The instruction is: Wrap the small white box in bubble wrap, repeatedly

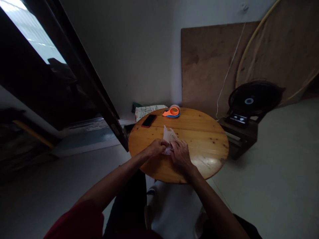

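A small white piece of paper (168, 136) lies near the front of a round wooden table (206, 142), one end sticking up and away from me. My left hand (156, 148) is closed in a pinch on the paper's near left edge. My right hand (180, 153) rests on the paper's near right part, fingers pressed down on it. Both forearms reach in from the bottom of the view.
A dark phone with a red edge (149, 120) lies at the table's far left. An orange and blue tape dispenser (171, 112) sits at the far edge. A black fan (251, 99) stands on a low stand at right. Wooden boards (206, 63) lean on the wall.
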### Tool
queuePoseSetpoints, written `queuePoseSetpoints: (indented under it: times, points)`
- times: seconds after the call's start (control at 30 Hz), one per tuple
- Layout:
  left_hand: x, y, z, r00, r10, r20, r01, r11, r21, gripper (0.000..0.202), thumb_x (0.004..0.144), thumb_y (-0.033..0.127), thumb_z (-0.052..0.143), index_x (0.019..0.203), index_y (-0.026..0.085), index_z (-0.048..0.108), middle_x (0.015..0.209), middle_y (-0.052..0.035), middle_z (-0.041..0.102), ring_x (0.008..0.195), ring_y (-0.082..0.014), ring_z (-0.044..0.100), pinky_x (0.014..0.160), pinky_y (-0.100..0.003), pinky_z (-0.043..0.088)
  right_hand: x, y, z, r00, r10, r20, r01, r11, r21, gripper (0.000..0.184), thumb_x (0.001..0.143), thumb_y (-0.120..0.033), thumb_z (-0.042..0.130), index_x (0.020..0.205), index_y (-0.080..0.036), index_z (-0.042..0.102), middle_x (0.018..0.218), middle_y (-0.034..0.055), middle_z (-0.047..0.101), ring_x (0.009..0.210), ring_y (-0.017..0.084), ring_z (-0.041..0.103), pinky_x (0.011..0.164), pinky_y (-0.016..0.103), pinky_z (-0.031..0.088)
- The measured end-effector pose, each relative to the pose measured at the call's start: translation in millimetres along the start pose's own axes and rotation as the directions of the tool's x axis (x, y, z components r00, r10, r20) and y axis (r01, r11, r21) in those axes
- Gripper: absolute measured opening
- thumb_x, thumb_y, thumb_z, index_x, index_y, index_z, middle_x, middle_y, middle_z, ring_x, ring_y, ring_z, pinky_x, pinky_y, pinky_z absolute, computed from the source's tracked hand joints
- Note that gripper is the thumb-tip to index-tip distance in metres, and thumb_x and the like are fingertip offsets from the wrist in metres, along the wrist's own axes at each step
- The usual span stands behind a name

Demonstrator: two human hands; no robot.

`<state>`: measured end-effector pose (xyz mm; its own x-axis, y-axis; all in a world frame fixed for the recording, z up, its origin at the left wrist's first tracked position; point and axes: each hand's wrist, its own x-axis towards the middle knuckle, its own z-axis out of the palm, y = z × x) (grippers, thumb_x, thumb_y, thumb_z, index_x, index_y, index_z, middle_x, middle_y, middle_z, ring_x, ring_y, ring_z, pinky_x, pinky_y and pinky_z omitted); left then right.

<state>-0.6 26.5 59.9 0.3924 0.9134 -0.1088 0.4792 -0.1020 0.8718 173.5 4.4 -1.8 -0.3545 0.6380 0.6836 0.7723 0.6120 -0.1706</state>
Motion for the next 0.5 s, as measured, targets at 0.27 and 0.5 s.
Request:
queuePoseSetpoints:
  times: [0.27,0.5]
  points:
    - [-11,-5,34.4,0.898,0.398,-0.185,-0.195,0.739,0.645,0.02,0.087,0.026,0.052,0.092,0.017,0.069,0.105,-0.01,0.061,0.099,-0.0223,0.054,0.092,-0.034,0.042,-2,3,-8,1.0,0.029,0.006,-0.029,0.998,0.053,0.051,0.077,-0.02,0.049,0.127,-0.011,0.049,0.12,0.0147,0.063,0.117,0.026,0.049,0.107,0.046,0.024]
    - [-17,-5,32.4,0.882,0.457,-0.114,-0.256,0.669,0.698,0.016,0.089,0.023,0.05,0.094,0.019,0.065,0.104,-0.0067,0.062,0.102,-0.0212,0.053,0.095,-0.034,0.04,-2,16,-14,0.889,0.448,-0.089,-0.443,0.893,0.077,0.052,0.077,-0.027,0.046,0.127,-0.012,0.05,0.126,0.0161,0.058,0.116,0.028,0.051,0.1,0.044,0.034]
